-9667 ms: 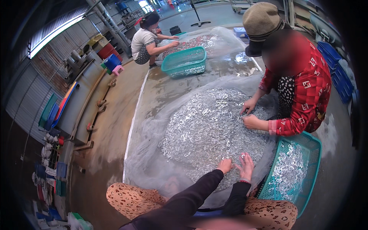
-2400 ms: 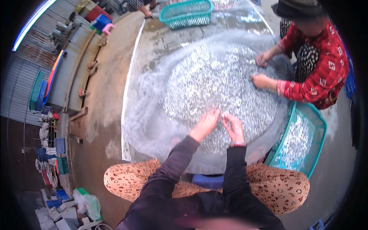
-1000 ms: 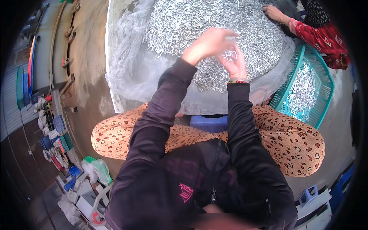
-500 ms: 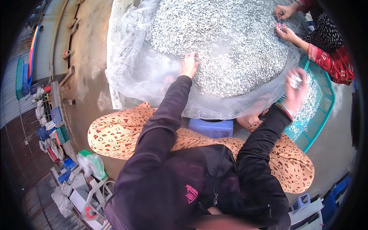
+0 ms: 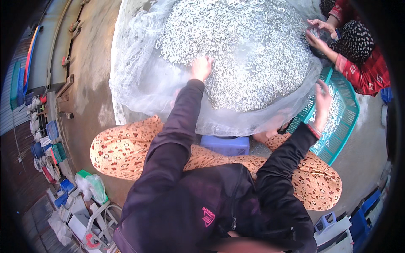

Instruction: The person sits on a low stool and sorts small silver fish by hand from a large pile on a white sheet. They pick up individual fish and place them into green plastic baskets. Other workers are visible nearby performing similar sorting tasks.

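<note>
A wide heap of small silvery-white pieces, like tiny fish (image 5: pixel 253 55), lies on a sheer white mesh net (image 5: pixel 139 71) in front of me. My left hand (image 5: pixel 202 68) is at the heap's near left edge, its fingers curled down. What they hold, if anything, is hidden. At the right, my right hand (image 5: pixel 323 102) is over the inner side of a teal slatted basket (image 5: pixel 351 110), its fingers loosely apart. Nothing shows in them. More of the same silvery pieces lie inside the basket.
Another person's hands (image 5: pixel 319 36), red sleeves above them, hold a dark see-through thing at the upper right. A blue-purple plastic stool (image 5: pixel 225 145) sits between my patterned trouser legs. Crates and plastic bags (image 5: pixel 90 187) clutter the lower left.
My right hand came with silvery pieces in it and now shows none, over the basket. My left hand has curled in. The other person's hands have come together around a dark see-through thing.
</note>
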Tool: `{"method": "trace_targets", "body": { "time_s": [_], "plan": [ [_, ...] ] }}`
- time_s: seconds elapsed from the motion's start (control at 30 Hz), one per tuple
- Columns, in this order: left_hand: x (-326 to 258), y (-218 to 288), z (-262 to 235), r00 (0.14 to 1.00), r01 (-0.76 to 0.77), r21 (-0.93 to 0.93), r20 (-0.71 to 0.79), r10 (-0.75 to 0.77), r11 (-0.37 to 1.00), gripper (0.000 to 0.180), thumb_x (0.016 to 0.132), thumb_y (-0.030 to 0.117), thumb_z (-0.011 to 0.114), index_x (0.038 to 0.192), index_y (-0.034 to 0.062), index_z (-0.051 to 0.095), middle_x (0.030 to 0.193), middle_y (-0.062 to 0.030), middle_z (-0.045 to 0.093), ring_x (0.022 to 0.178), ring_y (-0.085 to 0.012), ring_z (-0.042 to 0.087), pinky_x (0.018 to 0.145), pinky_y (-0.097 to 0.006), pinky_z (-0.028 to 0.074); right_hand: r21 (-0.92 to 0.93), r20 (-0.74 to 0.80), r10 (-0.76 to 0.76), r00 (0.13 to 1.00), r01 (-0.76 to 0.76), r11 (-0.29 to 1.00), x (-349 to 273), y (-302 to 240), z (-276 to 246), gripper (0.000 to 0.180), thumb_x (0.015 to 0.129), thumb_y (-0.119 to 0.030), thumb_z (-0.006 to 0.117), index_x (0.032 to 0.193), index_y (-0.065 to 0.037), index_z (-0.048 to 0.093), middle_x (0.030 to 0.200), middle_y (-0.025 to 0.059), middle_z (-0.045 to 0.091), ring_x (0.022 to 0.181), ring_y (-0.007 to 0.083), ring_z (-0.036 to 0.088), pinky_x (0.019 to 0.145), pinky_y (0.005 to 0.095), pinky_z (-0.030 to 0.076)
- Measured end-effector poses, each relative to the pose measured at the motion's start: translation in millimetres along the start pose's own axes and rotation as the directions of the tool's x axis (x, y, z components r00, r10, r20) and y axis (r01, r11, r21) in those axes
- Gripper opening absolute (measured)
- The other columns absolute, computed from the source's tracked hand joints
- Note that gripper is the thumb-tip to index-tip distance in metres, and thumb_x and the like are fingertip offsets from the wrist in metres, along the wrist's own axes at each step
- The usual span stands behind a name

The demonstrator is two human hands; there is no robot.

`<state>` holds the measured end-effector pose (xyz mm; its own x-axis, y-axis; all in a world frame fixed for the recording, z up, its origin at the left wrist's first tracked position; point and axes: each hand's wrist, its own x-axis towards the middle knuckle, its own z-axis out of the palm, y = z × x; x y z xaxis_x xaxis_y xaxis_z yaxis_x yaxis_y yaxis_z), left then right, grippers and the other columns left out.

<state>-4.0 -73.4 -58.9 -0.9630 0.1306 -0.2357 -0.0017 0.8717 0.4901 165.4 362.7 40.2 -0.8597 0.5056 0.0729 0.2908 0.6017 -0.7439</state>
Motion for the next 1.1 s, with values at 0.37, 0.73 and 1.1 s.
{"method": "trace_targets", "body": {
  "time_s": [0.37,0.73,1.1],
  "plan": [
    [-29.5,8.6,-22.4,0.961,0.278,-0.943,0.273,-0.051,0.181,0.017,0.087,0.025,0.053,0.094,0.0094,0.053,0.077,-0.0026,0.05,0.072,-0.0149,0.05,0.063,-0.033,0.043,-0.427,0.419,0.164,0.893,0.035,0.903,-13.7,-100.6,293.7,0.067,0.07,-0.042,0.073,0.113,0.002,0.047,0.1,0.0194,0.061,0.093,0.0361,0.061,0.078,0.0461,0.049],
    [-1.7,-38.1,-55.8,0.894,0.434,-0.811,0.335,0.298,-0.392,0.025,0.086,0.032,0.047,0.081,0.0069,0.049,0.064,-0.002,0.043,0.054,-0.015,0.039,0.048,-0.025,0.034,-0.077,0.805,-0.02,0.593,0.139,0.987,-43.5,-109.7,333.0,0.04,0.092,-0.031,0.044,0.122,-0.005,0.045,0.104,0.0195,0.059,0.084,0.0378,0.063,0.061,0.0433,0.053],
    [-11.0,-10.9,34.7,0.999,0.036,0.109,0.019,-0.038,0.993,0.033,0.085,0.032,0.051,0.095,0.0024,0.063,0.086,-0.024,0.064,0.084,-0.0396,0.062,0.074,-0.048,0.048,0.51,0.502,0.073,0.862,-0.363,0.78,-43.2,-114.7,270.2,0.04,0.094,-0.031,0.042,0.106,0.002,0.059,0.081,0.0154,0.064,0.068,0.0227,0.064,0.045,0.0274,0.047]
  ]
}}
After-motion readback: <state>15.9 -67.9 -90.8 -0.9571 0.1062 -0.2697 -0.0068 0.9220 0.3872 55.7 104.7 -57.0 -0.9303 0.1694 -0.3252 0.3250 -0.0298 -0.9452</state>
